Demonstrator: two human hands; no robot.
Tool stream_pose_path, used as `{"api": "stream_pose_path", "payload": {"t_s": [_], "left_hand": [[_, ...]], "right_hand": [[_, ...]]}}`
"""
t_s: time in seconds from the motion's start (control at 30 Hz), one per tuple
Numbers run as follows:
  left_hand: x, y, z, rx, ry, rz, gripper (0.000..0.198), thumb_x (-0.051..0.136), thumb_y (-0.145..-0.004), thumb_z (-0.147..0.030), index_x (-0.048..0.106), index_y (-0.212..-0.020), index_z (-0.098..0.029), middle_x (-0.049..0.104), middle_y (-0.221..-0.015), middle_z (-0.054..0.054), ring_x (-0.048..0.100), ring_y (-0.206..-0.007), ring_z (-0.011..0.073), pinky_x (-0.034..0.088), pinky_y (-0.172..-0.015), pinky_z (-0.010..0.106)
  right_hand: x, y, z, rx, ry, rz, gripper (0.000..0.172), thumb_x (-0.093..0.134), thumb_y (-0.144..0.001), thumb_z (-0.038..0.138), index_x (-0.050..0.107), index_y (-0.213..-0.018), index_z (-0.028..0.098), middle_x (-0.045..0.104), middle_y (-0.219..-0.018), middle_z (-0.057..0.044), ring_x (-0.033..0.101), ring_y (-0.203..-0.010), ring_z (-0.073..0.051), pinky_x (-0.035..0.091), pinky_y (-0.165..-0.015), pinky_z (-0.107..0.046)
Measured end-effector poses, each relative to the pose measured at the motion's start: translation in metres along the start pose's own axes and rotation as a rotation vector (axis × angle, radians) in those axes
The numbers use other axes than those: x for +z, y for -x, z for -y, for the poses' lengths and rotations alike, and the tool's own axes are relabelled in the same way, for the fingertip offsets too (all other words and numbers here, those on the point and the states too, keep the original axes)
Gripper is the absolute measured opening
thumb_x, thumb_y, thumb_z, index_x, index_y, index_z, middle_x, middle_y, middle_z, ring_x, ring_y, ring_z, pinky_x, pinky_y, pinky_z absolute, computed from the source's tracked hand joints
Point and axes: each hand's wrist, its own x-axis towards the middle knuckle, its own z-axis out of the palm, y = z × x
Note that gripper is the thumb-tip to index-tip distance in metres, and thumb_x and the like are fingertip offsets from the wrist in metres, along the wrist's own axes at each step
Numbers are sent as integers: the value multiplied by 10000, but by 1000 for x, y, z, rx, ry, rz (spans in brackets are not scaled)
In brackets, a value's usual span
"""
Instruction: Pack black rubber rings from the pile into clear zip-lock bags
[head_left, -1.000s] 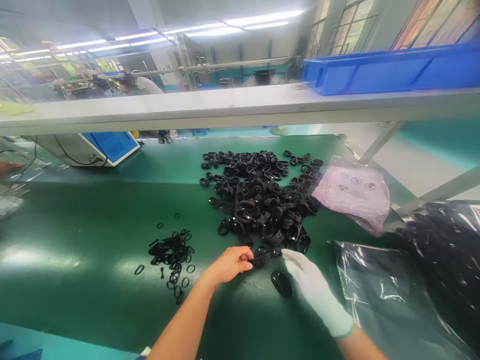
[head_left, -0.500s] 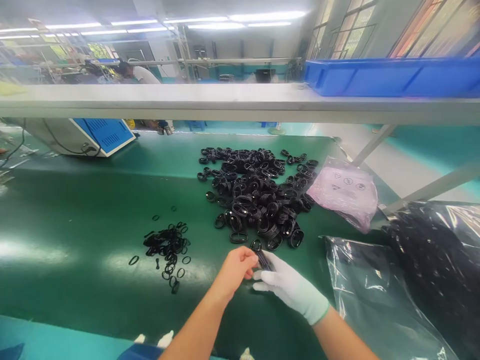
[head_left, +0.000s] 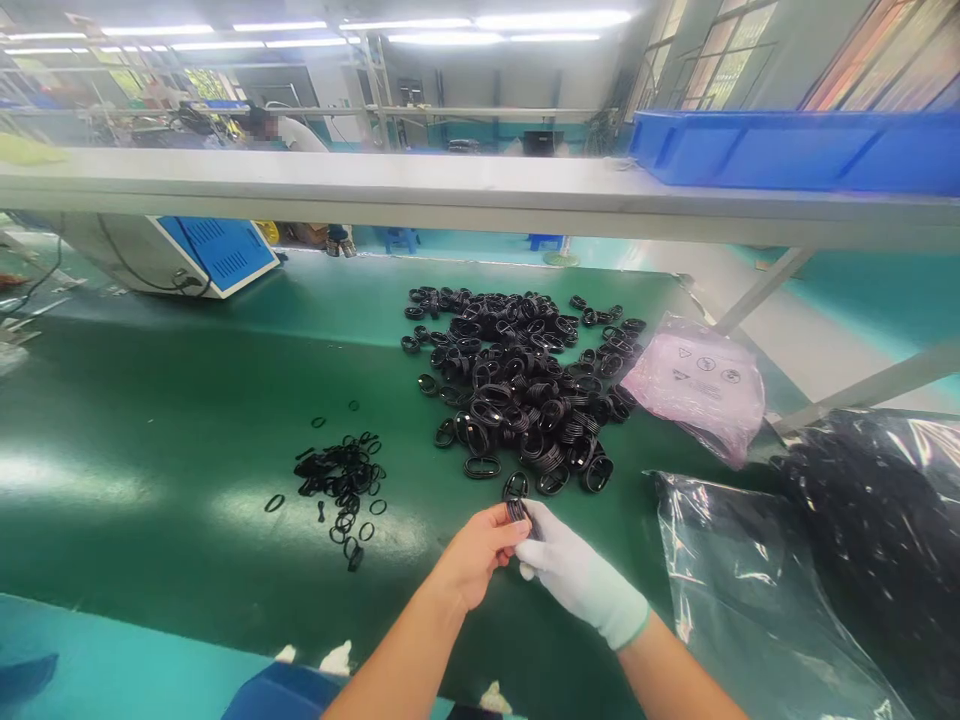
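Bare green mat (head_left: pixel 172 420) is lying open to your left; the ring pile (head_left: pixel 517 385) and plastic bags (head_left: pixel 757 590) are crowding you ahead and right.

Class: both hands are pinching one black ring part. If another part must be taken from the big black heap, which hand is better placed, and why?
Probably the right hand: gloved, it lies on the side of the large heap. The bare left hand sits nearer the small rings. Both pinch the black part.

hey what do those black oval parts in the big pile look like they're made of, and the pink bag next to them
Black oval parts: probably moulded plastic or hard rubber; they are glossy, with light glinting off ribbed rims. Which one, the look leaves open.
Pink bag: thin plastic film, translucent, crinkled and slightly shiny, with printed symbols.
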Motion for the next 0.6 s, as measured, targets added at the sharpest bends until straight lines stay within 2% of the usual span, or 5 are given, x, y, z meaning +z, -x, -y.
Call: {"api": "stream_pose_path", "payload": {"t_s": [0.2, 0.27, 0.4, 0.5, 0.6], "left_hand": [[-2, 5, -10, 27, -183, 16, 204, 589, -701, -339, 571, -680, -137, 516, -577, -21, 418, -517, 63, 314, -549, 214], [-4, 10, -16, 66, -316, -51, 191, 528, -735, -327, 573, -711, -143, 552, -597, -7, 477, -530, 85, 359, -575, 236], [-4, 15, -19, 381, -669, -358, 291, 489, -687, -134, 586, -947, -221, 580, -857, -2, 512, -626, 88, 411, -609, 233], [-2, 11, -11, 583, -834, -339, 403, 399, -674, -27, 614, -925, -258, 564, -911, -12, 523, -709, 85, 432, -669, 222], [-2, 7, -3, 673, -890, -348, 383, 369, -710, -17, 638, -870, -238, 576, -833, -3, 543, -762, 97, 438, -714, 226]], "right_hand": [[7, 4, 6, -55, -268, 137, 338, 609, -737, 286, 494, -1039, 185, 471, -857, -22, 429, -673, -90, 344, -561, -233], [10, 8, 11, -40, -329, 157, 248, 562, -779, 288, 505, -994, 180, 468, -849, -22, 433, -693, -93, 359, -586, -238], [18, 15, 21, -6, -370, 152, 264, 575, -770, 284, 499, -1003, 190, 432, -958, -31, 438, -738, -97, 404, -643, -273], [24, 17, 24, 7, -298, 170, 331, 628, -715, 276, 497, -1001, 173, 434, -871, -18, 430, -700, -103, 407, -597, -269], [29, 18, 23, 10, -263, 141, 319, 651, -681, 258, 505, -950, 172, 422, -786, 5, 395, -631, -91, 375, -518, -241]]}}
